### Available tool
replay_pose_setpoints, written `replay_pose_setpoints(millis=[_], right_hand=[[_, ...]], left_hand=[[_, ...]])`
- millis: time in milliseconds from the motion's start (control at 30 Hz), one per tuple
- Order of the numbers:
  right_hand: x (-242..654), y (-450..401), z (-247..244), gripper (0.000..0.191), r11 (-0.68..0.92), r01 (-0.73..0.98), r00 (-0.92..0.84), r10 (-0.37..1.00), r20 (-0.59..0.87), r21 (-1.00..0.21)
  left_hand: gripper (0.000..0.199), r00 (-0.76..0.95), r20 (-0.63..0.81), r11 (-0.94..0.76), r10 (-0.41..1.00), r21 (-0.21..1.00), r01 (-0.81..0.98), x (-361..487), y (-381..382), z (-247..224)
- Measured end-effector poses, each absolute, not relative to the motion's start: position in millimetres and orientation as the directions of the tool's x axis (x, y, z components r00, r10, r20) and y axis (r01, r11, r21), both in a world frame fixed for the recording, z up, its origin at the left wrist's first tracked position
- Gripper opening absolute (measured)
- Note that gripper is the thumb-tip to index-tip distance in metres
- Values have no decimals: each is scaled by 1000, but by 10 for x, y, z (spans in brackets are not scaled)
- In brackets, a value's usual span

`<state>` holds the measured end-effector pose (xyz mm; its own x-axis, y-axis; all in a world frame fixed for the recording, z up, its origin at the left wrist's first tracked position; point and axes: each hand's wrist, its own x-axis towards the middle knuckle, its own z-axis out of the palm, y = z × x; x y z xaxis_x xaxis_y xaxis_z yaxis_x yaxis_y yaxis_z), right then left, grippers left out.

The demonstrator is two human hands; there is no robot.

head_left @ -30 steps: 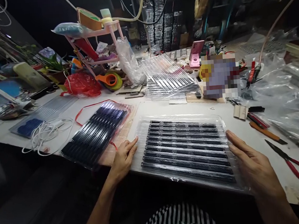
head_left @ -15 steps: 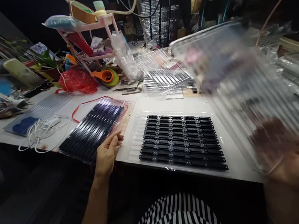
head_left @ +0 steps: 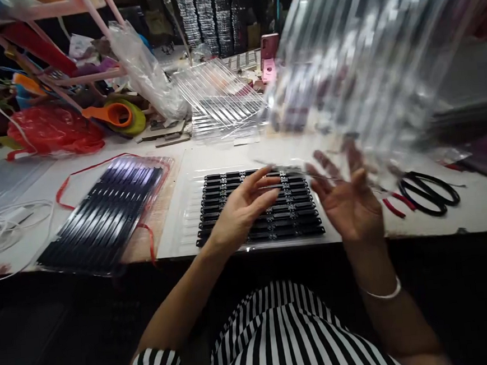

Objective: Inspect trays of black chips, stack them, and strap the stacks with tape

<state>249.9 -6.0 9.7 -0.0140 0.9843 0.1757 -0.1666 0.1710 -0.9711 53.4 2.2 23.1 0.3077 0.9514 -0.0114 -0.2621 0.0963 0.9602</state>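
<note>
Showing bare at centre, black strips (head_left: 297, 199) lie in the tray (head_left: 186, 212), a clear cover (head_left: 369, 60) off it, upper right; whether left hand (head_left: 241, 208) or right hand (head_left: 350, 205) grips anything, I can't tell.

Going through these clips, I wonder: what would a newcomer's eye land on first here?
Probably the big blurred sheet of clear ribbed plastic, filling the upper right, its lower edge at the fingers of the right hand. Next come the rows of black strips at the centre, in a clear tray partly hidden behind the left hand. A crumpled red plastic bag also stands out at the upper left.
</note>
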Motion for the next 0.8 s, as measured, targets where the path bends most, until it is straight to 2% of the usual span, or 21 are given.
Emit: replay_pose_setpoints(millis=[33,100,200,367,533,633,800], right_hand=[[2393,-60,103,52,177,-207,-63,979,193,-962],[2270,-59,98,55,159,-288,-124,972,201,-944],[2323,-36,64,45,90,-354,-141,979,148,-931],[2599,72,96,21,77,-363,-10,996,87,-929],[2788,136,280,12,186,-343,117,981,155,-921],[2925,126,330,11,206,-353,168,973,155,-913],[2986,26,236,13,8,-263,61,998,-8,-965]], left_hand=[[44,328,-10,128,944,932,-340,674,48,245],[32,273,16,115,962,881,-458,851,98,278],[15,187,63,35,980,877,-480,849,175,345],[24,209,76,-22,975,968,-251,535,283,438],[34,-75,273,-277,959,959,-54,148,410,458],[33,-192,316,-304,929,949,89,-145,478,460],[30,-308,287,-224,907,948,225,-575,468,383]])
